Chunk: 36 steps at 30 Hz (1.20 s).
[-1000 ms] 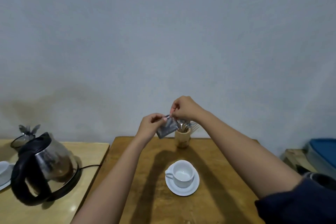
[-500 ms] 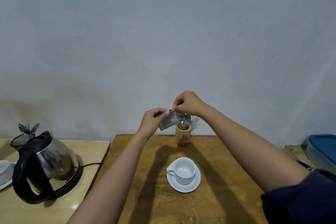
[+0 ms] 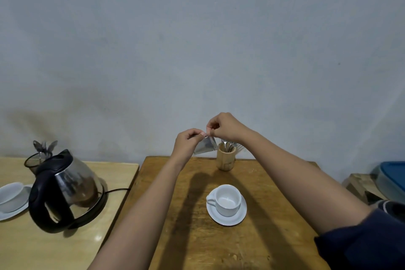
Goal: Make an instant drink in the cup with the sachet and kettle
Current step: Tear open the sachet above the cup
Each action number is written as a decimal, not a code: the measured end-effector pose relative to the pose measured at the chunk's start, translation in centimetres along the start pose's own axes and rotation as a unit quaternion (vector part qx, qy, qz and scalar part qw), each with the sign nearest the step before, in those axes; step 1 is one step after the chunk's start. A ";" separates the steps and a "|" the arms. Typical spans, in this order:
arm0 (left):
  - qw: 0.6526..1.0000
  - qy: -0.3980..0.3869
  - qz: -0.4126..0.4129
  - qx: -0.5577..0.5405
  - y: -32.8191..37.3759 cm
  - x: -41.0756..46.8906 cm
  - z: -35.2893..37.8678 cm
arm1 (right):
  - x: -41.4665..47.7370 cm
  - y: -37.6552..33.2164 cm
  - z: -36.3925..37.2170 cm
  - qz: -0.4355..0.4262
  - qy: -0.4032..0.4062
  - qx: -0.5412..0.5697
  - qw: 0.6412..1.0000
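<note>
The sachet (image 3: 205, 146) is a small silvery foil packet, flat and roughly square, hanging tilted in the air above the far end of the brown table (image 3: 197, 237). Both hands pinch its top edge: the left hand (image 3: 188, 140) grips it between thumb and fingertips, the other fingers curled in, and the right hand (image 3: 225, 126) pinches the same edge just beside it, fingers bunched tight. Below and nearer the person, a white glazed cup (image 3: 226, 200) stands upright on a round white saucer (image 3: 238, 215), its inside bare. Behind the sachet stands a pale wooden holder (image 3: 225, 159) with metal cutlery in it. On the lighter table (image 3: 22, 247) to the left sits the kettle (image 3: 65, 190), with clear rounded walls, a black handle, lid and base.
</note>
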State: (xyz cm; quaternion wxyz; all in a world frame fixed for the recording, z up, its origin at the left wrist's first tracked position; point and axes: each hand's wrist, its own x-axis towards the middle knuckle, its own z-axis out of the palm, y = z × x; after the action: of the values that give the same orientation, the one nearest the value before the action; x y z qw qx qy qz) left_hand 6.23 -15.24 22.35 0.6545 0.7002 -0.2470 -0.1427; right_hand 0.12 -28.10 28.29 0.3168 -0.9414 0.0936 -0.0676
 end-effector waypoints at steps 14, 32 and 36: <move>0.994 0.030 -0.074 -0.070 0.2 -0.3 -0.3 | -1.4 0.3 2.0 -0.179 0.064 -0.090 0.978; 0.997 0.024 0.055 0.045 0.5 -1.4 -1.7 | -1.7 0.1 2.8 -0.039 0.126 0.109 0.985; 0.997 0.025 0.051 0.058 0.3 -1.7 -1.6 | -1.8 0.0 3.0 -0.025 0.103 0.093 0.990</move>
State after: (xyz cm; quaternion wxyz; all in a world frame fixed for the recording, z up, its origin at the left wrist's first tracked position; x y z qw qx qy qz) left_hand 5.61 -13.00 22.61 0.6251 0.7268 -0.2739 -0.0774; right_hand -1.07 -25.97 25.80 0.3899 -0.8979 0.0954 -0.1809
